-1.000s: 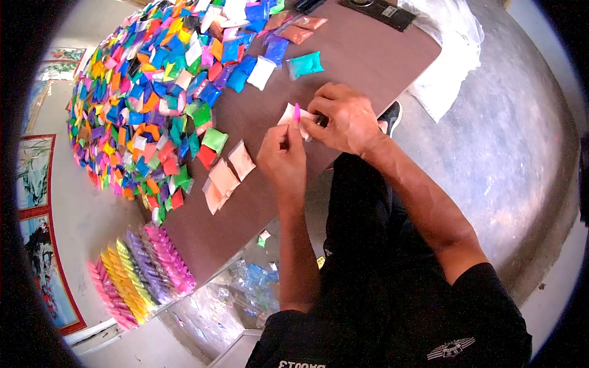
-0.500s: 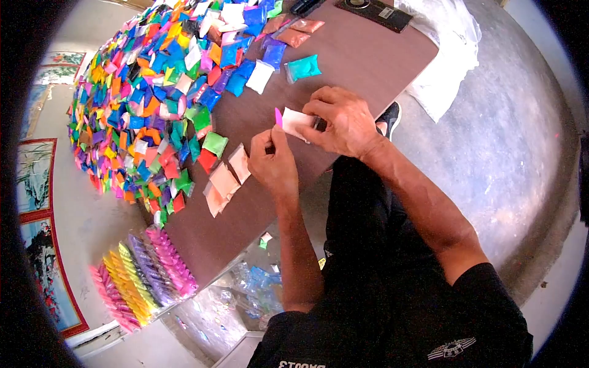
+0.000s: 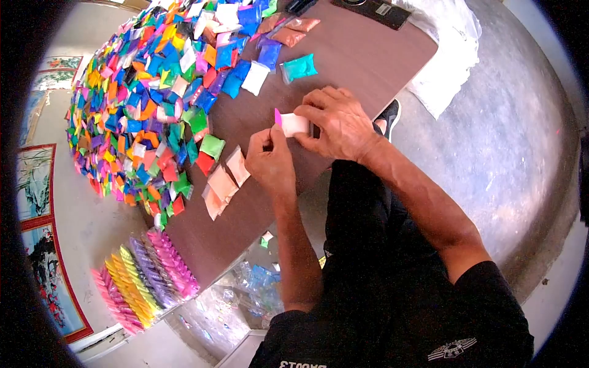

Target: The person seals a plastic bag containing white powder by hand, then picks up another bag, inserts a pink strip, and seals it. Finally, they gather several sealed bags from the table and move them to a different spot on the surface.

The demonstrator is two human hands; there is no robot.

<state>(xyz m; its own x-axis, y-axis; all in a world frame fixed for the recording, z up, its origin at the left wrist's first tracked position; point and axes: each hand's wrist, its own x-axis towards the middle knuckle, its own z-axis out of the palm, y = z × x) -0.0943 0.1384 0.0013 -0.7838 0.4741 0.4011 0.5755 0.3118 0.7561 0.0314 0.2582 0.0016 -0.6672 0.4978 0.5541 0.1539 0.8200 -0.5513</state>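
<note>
Between my two hands, over the brown table (image 3: 368, 67), is a small pale pink packet (image 3: 293, 125) with a bright magenta strip (image 3: 278, 116) along its left edge. My left hand (image 3: 270, 156) pinches the packet's lower left corner, thumb and forefinger together just under the strip. From the other side, my right hand (image 3: 338, 122) grips the right end with fingers curled round it, hiding that end. Several peach packets (image 3: 222, 186) lie overlapping just left of my left hand. Beyond the hands are a teal packet (image 3: 299, 67) and a white packet (image 3: 255, 78).
A big heap of colourful packets (image 3: 147, 110) covers the table's left side. Rows of pink, yellow and purple packets (image 3: 153, 270) stand at the near left corner. A flat black device (image 3: 374, 12) lies at the far edge, beside a white plastic bag (image 3: 451, 61). Clear plastic (image 3: 257, 285) litters the floor.
The pale packet has turned slightly, now lying more level between my hands, and my right fingers have shifted a little left along it. The left hand keeps its pinch.
</note>
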